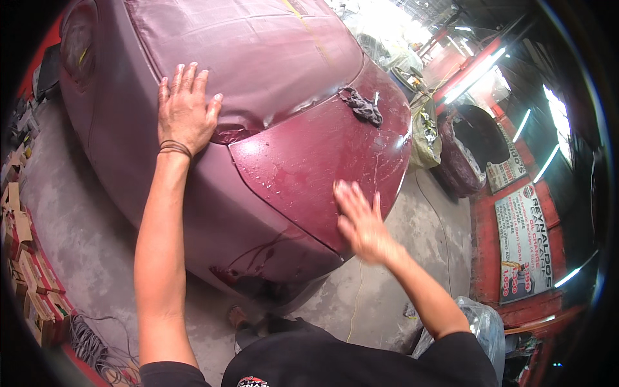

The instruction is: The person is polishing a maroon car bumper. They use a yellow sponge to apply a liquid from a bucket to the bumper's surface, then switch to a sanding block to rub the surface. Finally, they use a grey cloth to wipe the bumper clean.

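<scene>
A maroon car stands before me, its body panels (213, 200) dull and its end lid (284, 161) darker, glossy and wet with droplets. I cannot tell whether the lid is a hood or a trunk lid. My left hand (186, 113) lies flat with fingers stretched, at the lower corner of the car's covered window (258, 64). Over the lid's near right edge is my right hand (362, 222), fingers spread and slightly blurred; whether it touches the surface I cannot tell. Neither hand holds anything. A crumpled dark grey rag (362, 106) rests on the lid's far part.
Boxes (32, 271) and a coiled grey cable (90, 345) line the left side. A thin yellow cord (356, 303) runs over the concrete floor (412, 258). At the right are plastic-wrapped car parts (461, 155), a clear plastic bag (480, 322) and a printed sign (523, 242).
</scene>
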A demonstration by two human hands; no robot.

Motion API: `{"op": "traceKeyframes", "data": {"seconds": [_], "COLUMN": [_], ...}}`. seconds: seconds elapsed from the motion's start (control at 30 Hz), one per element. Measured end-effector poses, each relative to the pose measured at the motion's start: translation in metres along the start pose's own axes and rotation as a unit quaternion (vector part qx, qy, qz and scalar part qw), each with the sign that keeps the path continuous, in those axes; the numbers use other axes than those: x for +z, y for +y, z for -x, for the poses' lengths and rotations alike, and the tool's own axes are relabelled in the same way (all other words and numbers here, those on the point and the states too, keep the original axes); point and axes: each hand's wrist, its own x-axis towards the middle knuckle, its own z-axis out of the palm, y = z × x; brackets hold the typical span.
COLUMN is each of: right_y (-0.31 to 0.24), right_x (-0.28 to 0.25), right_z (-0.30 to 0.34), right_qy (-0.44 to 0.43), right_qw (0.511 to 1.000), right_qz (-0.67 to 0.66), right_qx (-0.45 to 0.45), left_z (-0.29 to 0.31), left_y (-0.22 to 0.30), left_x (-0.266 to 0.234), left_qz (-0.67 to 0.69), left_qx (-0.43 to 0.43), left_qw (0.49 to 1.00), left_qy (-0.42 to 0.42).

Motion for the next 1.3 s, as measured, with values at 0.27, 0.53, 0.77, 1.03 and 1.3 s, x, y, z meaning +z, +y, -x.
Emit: {"op": "traceKeyframes", "data": {"seconds": [0.27, 0.53, 0.77, 1.03, 1.3], "right_y": [0.225, 0.192, 0.119, 0.433, 0.103], "right_x": [-0.008, 0.002, 0.000, 0.032, 0.011], "right_z": [-0.088, -0.075, 0.025, -0.081, 0.028], "right_qy": [0.065, 0.073, -0.011, 0.173, 0.046], "right_qw": [0.971, 0.984, 0.999, 0.957, 0.994], "right_qz": [-0.068, -0.045, -0.036, -0.062, -0.094], "right_qx": [0.221, 0.154, -0.009, 0.223, 0.016], "left_z": [-0.003, -0.006, -0.004, -0.010, -0.008], "left_y": [0.004, 0.010, -0.012, 0.022, -0.016], "left_x": [0.000, 0.013, 0.003, 0.032, 0.005], "left_qz": [0.002, -0.002, -0.019, 0.049, -0.026], "left_qx": [0.006, 0.005, 0.018, 0.052, 0.026], "left_qw": [1.000, 1.000, 0.999, 0.997, 0.999], "left_qy": [-0.004, -0.009, 0.020, 0.011, 0.013]}}
